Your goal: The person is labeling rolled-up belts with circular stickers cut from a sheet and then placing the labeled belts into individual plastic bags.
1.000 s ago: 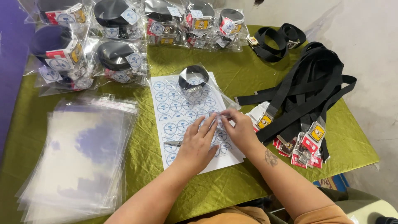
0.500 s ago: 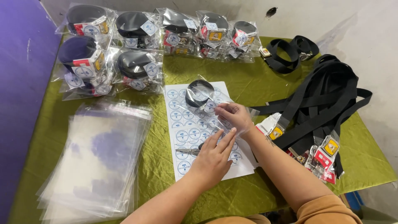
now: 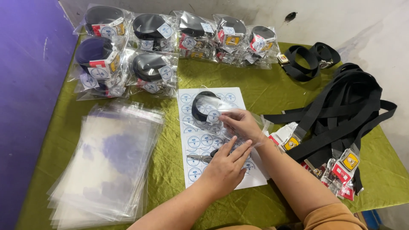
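A white sheet of round blue stickers (image 3: pixel 200 140) lies on the green cloth in front of me. On its upper part rests a clear bag holding a rolled black belt (image 3: pixel 202 106). My right hand (image 3: pixel 240 124) pinches that bag at its lower edge, where a round sticker (image 3: pixel 213 116) sits. My left hand (image 3: pixel 226 166) lies flat on the sticker sheet, fingers spread, pressing it down. Small scissors (image 3: pixel 203 156) lie on the sheet just left of my left hand.
A stack of empty clear bags (image 3: pixel 106 162) lies at the left. Several bagged belts (image 3: pixel 149 42) line the far edge. Loose black belts with tagged buckles (image 3: pixel 341 123) are piled at the right. A purple wall (image 3: pixel 25 85) borders the left side.
My right hand has risen from the sheet's lower part to the bagged belt, carrying a sticker onto it. My left hand stays flat on the sheet. The view has shifted.
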